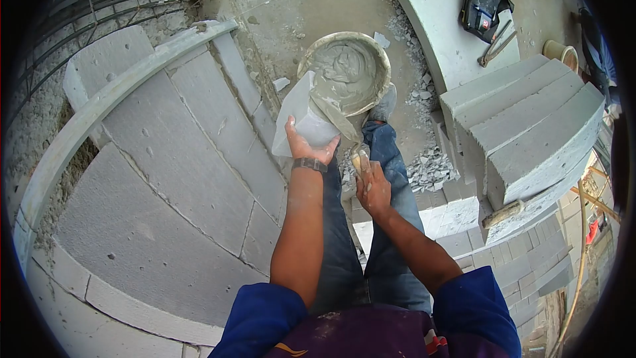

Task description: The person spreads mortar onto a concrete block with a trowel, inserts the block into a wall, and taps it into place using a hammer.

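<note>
My left hand [311, 146] grips a pale grey block [295, 109] from below, tilted beside a round bucket [385, 79]. In my right hand [372, 189] is the wooden handle of a trowel [334, 114], fingers wrapped round it. The trowel's blade carries grey mortar and lies over the block's upper edge, close to the bucket rim. Wet grey mortar [344, 66] with swirled marks fills the bucket. The block partly hides the bucket's near left side.
A wall of grey blocks [179, 139] stands on my left, with rebar [99, 10] behind. Stacked blocks [523, 126] are at right, near rubble [430, 166]. A black tool bag [483, 6] and pliers-like tool [498, 46] lie on a slab [437, 26]. Another person [596, 53] is partly visible far right.
</note>
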`<state>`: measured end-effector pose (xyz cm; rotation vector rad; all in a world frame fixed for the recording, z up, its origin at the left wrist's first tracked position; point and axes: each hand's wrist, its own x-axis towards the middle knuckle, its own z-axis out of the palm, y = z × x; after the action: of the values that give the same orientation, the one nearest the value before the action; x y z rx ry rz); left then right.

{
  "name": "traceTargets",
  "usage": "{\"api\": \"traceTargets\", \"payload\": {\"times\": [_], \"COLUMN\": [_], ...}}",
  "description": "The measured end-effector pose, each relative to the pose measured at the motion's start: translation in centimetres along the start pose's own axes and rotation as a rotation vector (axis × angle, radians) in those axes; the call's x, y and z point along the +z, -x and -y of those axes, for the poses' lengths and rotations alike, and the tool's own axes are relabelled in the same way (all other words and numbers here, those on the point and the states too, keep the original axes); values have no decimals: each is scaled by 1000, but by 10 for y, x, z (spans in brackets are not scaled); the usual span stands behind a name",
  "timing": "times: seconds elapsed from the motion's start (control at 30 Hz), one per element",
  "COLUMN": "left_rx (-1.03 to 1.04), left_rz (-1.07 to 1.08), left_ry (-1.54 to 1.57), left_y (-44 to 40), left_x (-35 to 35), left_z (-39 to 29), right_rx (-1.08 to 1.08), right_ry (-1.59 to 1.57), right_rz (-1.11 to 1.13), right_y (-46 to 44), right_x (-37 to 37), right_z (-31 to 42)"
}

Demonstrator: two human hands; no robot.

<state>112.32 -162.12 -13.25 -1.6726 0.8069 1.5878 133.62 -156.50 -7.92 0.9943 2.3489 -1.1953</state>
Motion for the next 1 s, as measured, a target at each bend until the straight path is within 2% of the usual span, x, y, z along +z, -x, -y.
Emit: {"api": "traceTargets", "payload": {"times": [0.47,0.57,0.77,0.8,1.0], "left_rx": [6,21,18,24,38], "left_rz": [-59,-30,-37,-54,-95], "left_ry": [-9,-2,-38,-38,-121], "left_y": [0,1,12,14,22], "left_x": [1,-2,-10,-11,-30], "left_z": [3,2,-3,-2,0], "right_rx": [224,357,382,388,385], "right_ry": [178,212,183,154,69], "right_rz": [265,346,261,190,340], "right_y": [-100,-120,-138,-144,-224], "right_x": [17,14,7,9,19], "right_z": [-7,-12,-38,-41,-74]}}
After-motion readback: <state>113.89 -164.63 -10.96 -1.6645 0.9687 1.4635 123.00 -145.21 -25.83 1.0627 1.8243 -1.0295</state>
